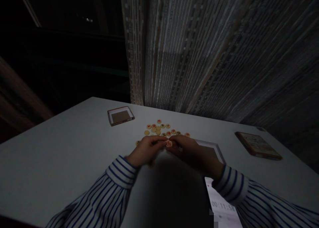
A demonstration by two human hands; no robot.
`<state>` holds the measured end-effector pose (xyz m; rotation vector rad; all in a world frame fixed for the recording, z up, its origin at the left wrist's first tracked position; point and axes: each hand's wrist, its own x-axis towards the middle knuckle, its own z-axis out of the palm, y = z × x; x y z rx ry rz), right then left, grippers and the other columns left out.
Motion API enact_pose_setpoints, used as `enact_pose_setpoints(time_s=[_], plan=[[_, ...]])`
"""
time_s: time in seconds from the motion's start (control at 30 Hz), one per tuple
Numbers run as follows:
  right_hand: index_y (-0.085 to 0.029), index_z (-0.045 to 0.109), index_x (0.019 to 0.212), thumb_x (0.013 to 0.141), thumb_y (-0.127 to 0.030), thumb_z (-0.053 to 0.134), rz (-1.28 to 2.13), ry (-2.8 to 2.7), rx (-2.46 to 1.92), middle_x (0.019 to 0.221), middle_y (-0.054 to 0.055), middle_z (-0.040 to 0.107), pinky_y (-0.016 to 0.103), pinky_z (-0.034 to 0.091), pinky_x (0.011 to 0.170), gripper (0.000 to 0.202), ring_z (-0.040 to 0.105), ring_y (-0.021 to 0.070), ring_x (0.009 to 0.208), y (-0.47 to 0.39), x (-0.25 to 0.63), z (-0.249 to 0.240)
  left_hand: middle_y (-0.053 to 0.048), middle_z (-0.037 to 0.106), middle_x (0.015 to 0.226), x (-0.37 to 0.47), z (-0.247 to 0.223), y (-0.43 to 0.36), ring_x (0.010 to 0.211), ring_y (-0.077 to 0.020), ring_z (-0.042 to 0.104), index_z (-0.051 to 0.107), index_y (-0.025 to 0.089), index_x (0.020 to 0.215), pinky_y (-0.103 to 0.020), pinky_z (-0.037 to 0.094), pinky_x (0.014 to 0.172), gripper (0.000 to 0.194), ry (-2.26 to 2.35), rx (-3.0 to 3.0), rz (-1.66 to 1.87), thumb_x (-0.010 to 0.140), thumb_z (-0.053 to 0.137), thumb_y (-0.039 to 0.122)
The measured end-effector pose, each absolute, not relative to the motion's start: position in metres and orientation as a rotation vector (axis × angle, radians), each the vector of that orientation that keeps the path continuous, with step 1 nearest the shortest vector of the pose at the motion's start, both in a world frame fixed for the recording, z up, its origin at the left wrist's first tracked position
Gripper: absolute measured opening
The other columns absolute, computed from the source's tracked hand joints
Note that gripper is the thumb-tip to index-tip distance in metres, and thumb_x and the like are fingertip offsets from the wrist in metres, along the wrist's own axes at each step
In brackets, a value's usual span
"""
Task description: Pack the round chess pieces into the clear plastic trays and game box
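Both hands meet over the middle of the white table, in dim light. A round wooden piece with a red character shows between the fingertips. My right hand has its thumb and fingers closed on this piece. From the other side, the closed fingers of my left hand reach its edge; whether they grip anything is hidden. Just beyond the hands lie several round pieces, some with red or black characters, some plain. One dark-marked piece sits beside my left hand, partly covered.
An open box part lies at the back left. Another tray is partly behind my right forearm. A flat box rests at the right. A lit phone showing a timer lies under the right sleeve. A curtain hangs behind the table.
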<state>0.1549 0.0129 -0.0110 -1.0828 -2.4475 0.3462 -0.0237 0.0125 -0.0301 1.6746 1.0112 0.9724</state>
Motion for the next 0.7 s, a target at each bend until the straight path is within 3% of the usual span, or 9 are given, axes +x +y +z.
enact_pose_setpoints(time_s=[0.37,0.7], plan=[[-0.018,0.053,0.106,0.083,-0.022,0.045,0.433,-2.511,-1.046,0.091,0.005,0.062,0.026,0.041,0.066,0.025,0.054,0.0127,0.079,-0.003,0.170,-0.007,-0.006,0.067,0.088,-0.020,-0.031,0.006,0.081,-0.0160,0.060,0.063,0.016,0.091,-0.031,0.047,0.076,0.026,1.023,1.708,0.903,0.075,0.056,0.034],[-0.019,0.054,0.106,0.081,-0.034,0.046,0.291,-2.335,-1.209,0.087,0.005,0.064,0.028,0.045,0.065,0.030,0.058,0.0139,0.074,-0.013,0.207,-0.020,-0.006,0.065,0.086,-0.017,-0.029,0.002,0.077,-0.0151,0.057,0.062,0.016,0.091,-0.029,0.045,0.071,0.029,1.088,1.846,0.914,0.077,0.053,0.039]])
